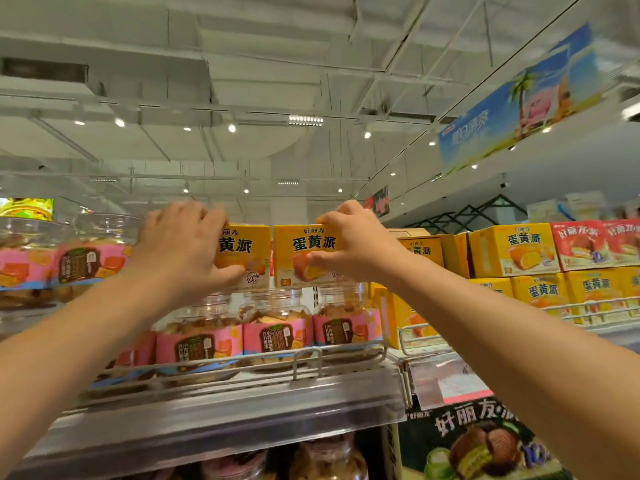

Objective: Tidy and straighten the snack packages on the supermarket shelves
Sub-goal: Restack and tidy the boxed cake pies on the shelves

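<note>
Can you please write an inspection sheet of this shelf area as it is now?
Surface: metal shelf with a wire rail.
Job's things: two yellow boxes, left box and right box, stand on clear jars.
Clutter: nothing seen.
Grips: left hand holds the left box; right hand holds the right box.
Cables: nothing seen.
Surroundings: more yellow boxes and red boxes at right; blue banner overhead.

A blue palm-tree banner [519,98] hangs below ceiling spotlights [232,128].
</note>
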